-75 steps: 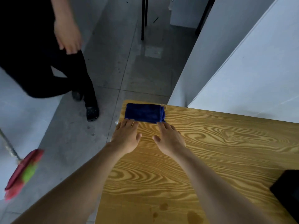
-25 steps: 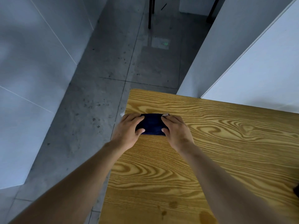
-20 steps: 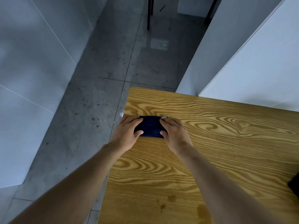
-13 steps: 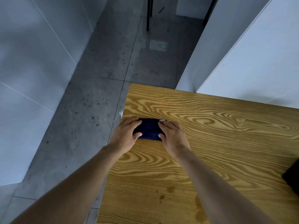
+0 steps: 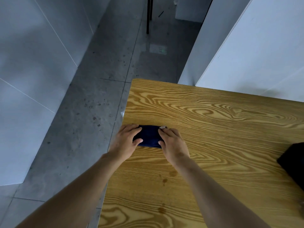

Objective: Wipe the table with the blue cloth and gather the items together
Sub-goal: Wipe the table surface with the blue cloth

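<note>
Bare forearms [image 5: 79, 191] (no sleeves)

A folded cloth [image 5: 149, 136] lay on the tabletop [image 5: 213, 129] near its left edge, the left hand [image 5: 126, 141] on its left end and the right hand [image 5: 172, 143] on its right; a dark object [image 5: 294, 163] sat at the tabletop's right side.
</note>
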